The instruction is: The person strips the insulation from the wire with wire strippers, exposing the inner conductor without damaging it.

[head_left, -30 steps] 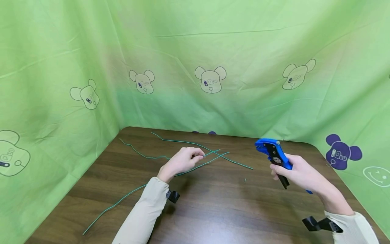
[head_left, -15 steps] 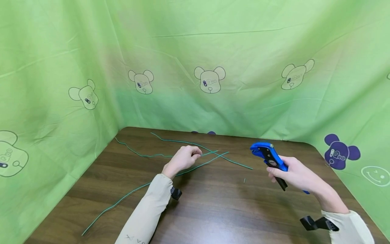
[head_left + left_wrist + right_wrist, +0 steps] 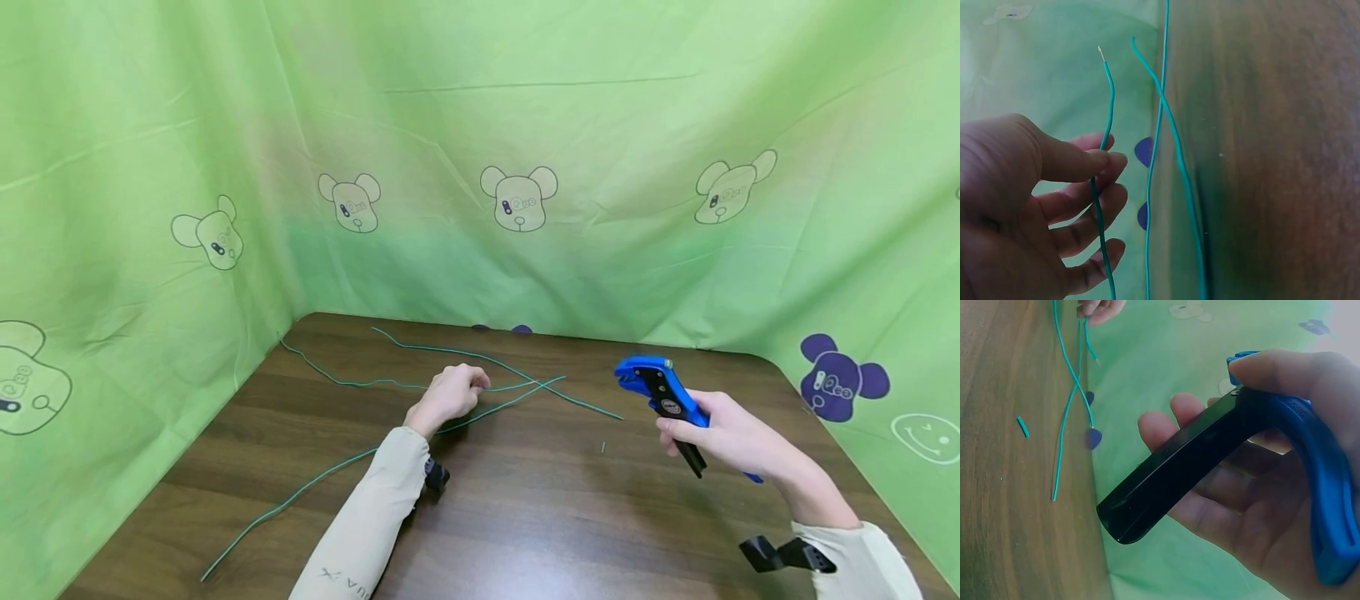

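My left hand is over the middle of the table and pinches a thin green wire between thumb and fingertips. Past the fingertips the wire ends in a short bare metal tip; its other side trails to the table's far left corner. In my right hand is a wire stripper with a blue body and a black handle, raised above the table's right side. The right wrist view shows its black handle and blue handle spread apart, with nothing visible between them.
Two more green wires lie crossed on the brown table: a back wire and a front wire running under the left arm. A short green offcut lies between the hands. Green curtain surrounds the table's back and sides.
My left hand has shifted slightly, and the pinched wire has slid left, its right end sinking toward the table. My right hand, with the wire stripper, has moved a little left and down.
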Motion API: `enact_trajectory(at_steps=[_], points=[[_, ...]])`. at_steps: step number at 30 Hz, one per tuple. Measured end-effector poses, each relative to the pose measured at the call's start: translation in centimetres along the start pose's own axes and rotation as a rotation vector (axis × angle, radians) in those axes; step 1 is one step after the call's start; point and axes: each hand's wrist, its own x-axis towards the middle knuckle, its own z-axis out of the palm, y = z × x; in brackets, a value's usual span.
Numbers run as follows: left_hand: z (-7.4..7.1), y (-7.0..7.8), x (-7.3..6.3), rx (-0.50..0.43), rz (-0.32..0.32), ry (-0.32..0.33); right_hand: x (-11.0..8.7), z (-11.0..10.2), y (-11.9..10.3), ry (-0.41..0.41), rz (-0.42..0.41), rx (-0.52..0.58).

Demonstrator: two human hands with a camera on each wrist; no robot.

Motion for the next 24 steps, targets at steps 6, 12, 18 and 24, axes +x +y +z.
enact_trajectory(at_steps=[6, 12, 18, 24], points=[[0.7, -0.2, 0.2, 0.008, -0.033, 0.017, -0.1, 0.0, 0.1, -0.007, -0.015, 0.015], [1.7, 0.0, 0.8, 0.058, -0.083, 0.081, 0.0, 0.1, 0.3, -0.032, -0.04, 0.034], [2.3, 0.4, 1.5, 0.088, -0.126, 0.095, 0.0, 0.2, 0.4, -0.034, -0.051, 0.044], [2.3, 0.6, 1.7, 0.071, -0.102, 0.088, 0.0, 0.1, 0.5, -0.034, -0.059, 0.036]])
